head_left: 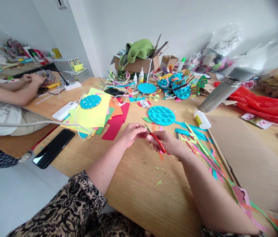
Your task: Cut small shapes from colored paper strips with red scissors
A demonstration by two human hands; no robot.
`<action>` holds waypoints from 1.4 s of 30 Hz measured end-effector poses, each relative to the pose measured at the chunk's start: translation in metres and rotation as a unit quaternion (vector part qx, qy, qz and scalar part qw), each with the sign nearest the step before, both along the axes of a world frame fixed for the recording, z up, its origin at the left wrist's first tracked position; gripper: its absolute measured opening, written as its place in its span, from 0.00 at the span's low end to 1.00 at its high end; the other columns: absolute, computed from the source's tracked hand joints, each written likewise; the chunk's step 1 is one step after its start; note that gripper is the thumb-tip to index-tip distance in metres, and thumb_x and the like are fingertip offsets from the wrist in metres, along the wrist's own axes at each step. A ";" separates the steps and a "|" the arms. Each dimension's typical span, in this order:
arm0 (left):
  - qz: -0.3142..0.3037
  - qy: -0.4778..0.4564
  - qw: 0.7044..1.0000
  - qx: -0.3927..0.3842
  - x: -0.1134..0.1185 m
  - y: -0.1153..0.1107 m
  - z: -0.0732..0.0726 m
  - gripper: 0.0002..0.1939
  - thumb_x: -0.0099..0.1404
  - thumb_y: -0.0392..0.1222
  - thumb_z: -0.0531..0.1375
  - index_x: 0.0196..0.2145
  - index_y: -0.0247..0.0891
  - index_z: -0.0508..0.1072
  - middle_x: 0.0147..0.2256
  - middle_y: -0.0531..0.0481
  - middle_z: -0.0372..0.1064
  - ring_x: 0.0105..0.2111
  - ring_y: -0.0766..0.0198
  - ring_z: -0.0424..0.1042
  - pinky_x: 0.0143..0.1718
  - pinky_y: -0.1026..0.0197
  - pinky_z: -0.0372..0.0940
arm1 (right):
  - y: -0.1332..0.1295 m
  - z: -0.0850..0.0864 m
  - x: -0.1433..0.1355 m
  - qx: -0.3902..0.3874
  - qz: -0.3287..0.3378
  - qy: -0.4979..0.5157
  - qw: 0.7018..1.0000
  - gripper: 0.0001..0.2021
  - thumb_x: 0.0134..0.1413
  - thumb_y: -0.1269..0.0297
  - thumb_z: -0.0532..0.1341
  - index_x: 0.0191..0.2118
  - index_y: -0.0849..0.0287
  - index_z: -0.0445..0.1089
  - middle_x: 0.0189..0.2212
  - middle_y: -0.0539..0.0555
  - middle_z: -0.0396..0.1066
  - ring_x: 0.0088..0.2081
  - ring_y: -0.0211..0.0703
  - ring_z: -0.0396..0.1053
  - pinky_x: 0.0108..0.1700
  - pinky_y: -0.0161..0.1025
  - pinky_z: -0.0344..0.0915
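Right hand (169, 141) closed around red-handled scissors (159, 143) above the tabletop (134, 179), blades angled toward the left hand (134, 133), presumably for close control; left fingertips pinched, anything between them too small to identify.

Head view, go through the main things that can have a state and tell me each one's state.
Red scissors: gripped in the right hand; blade opening too small to tell.
Left hand: fingers pinched together.
Black phone at left: lying flat, screen dark apart from glare.
Steel flask: lid on.
White bottle near the flask: on its side.
Cardboard box: open, green bag sticking out.
Red plastic bag: crumpled.
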State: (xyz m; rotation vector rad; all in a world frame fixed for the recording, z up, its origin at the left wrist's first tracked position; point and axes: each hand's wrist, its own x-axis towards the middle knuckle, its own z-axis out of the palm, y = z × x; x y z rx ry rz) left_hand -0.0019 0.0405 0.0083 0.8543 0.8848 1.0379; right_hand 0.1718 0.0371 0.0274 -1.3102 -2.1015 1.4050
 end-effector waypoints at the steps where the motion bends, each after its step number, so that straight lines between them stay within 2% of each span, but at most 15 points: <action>1: -0.001 0.000 1.000 0.000 0.000 0.000 0.000 0.08 0.47 0.37 0.65 0.25 0.31 0.71 0.23 0.51 0.70 0.24 0.69 0.69 0.29 0.64 0.62 | 0.000 0.000 0.000 0.001 0.000 0.001 1.000 0.25 0.50 0.39 0.56 0.27 0.61 0.65 0.17 0.51 0.65 0.19 0.36 0.65 0.20 0.32 0.58; 20: 0.006 -0.002 1.000 -0.011 -0.001 0.001 -0.002 0.09 0.47 0.37 0.66 0.25 0.31 0.71 0.23 0.51 0.70 0.24 0.69 0.69 0.29 0.64 0.62 | 0.001 -0.001 0.000 -0.015 0.003 0.000 1.000 0.24 0.50 0.40 0.56 0.27 0.61 0.64 0.17 0.50 0.64 0.19 0.36 0.64 0.20 0.32 0.58; 29: 0.006 -0.003 1.000 -0.015 -0.001 0.001 -0.001 0.08 0.47 0.36 0.64 0.26 0.32 0.70 0.22 0.51 0.70 0.23 0.69 0.68 0.28 0.64 0.62 | -0.002 0.005 0.001 -0.019 0.003 -0.002 1.000 0.24 0.49 0.39 0.57 0.26 0.60 0.63 0.15 0.48 0.61 0.17 0.35 0.62 0.19 0.32 0.57; 42: 0.010 -0.003 1.000 -0.016 -0.001 0.001 -0.003 0.09 0.47 0.37 0.66 0.27 0.31 0.71 0.23 0.50 0.70 0.24 0.69 0.69 0.29 0.64 0.62 | -0.001 0.002 0.001 -0.015 0.000 0.000 1.000 0.24 0.49 0.40 0.57 0.26 0.61 0.64 0.16 0.49 0.63 0.18 0.35 0.62 0.20 0.32 0.57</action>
